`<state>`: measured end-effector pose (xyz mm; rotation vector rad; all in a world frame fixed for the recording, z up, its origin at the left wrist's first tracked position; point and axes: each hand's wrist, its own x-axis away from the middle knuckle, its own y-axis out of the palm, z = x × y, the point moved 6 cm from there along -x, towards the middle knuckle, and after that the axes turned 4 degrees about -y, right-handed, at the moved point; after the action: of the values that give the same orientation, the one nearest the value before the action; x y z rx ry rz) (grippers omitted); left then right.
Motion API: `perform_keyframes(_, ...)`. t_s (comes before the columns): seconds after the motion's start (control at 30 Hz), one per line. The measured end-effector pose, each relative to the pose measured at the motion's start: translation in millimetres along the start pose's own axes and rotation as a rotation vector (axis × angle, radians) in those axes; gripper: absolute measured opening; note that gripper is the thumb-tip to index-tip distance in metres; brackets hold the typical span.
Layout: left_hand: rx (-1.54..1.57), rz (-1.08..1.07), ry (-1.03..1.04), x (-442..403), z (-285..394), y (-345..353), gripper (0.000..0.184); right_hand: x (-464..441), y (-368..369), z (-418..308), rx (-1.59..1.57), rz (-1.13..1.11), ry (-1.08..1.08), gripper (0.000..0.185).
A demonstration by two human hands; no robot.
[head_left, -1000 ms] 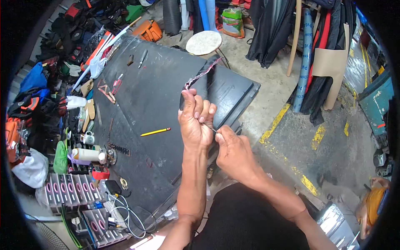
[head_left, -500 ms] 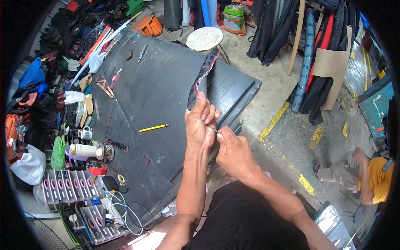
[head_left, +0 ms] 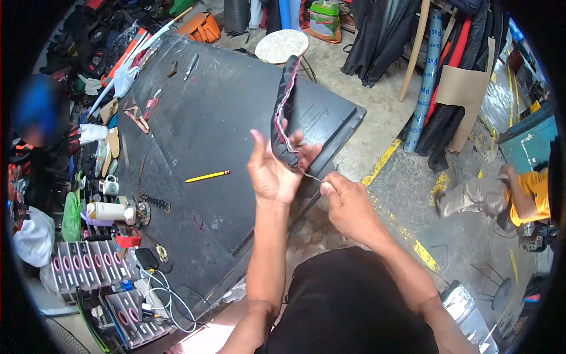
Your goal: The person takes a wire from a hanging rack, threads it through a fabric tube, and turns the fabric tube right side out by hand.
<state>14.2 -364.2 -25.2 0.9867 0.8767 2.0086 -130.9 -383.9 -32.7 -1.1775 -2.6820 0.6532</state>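
A narrow black fabric piece (head_left: 281,121) with a pink and white stitched edge stands upright over the dark table. Its lower end rests against the palm of my left hand (head_left: 276,174), whose thumb and fingers are spread apart. To the right, my right hand (head_left: 348,200) is closed in a pinch at the end of a thin pale strand (head_left: 312,176). That strand runs from the lower end of the fabric to my right fingertips. Whether a small tool is inside the pinch is hidden.
On the black table (head_left: 206,124) lie a yellow pencil (head_left: 207,176), scissors (head_left: 152,104) and a dark perforated strip (head_left: 154,202). A round stool (head_left: 282,46) stands beyond. A person in yellow (head_left: 529,196) is at the right. Cables (head_left: 168,301) lie lower left.
My left hand has opened from its grip around the fabric. My right hand has moved right and slightly down, and more strand shows between the hands. The view has shifted a little.
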Motion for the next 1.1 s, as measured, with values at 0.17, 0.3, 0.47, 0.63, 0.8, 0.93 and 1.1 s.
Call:
perform_keyframes(0.17, 0.084, -0.018, 0.012, -21, 12, -9, 0.017, 1, -8, -5, 0.009, -0.045, 0.013, 0.017)
perform_keyframes(0.3, 0.078, -0.293, 0.161, -24, 29, -7, 0.018, -1, 0, -8, 0.027, -0.029, -0.016, 0.016)
perform_keyframes(0.47, -0.032, -0.252, 0.266, -12, 37, -17, 0.02, 0, 18, -16, 0.101, -0.047, -0.017, 0.016)
perform_keyframes(0.63, 0.006, -0.355, 0.151, -14, 40, -32, 0.034, 5, 32, -18, 0.112, -0.082, -0.01, 0.016)
perform_keyframes(0.8, 0.039, -0.284, 0.179, -23, 58, -39, 0.033, 14, 15, -18, 0.122, -0.094, 0.005, 0.017)
perform_keyframes(0.93, 0.054, -0.129, 0.209, -20, 59, -37, 0.032, 19, 10, -25, 0.125, -0.034, -0.063, 0.016)
perform_keyframes(1.1, -0.018, -0.145, 0.222, -19, 50, -33, 0.035, 17, 11, -30, 0.133, -0.068, 0.001, 0.015)
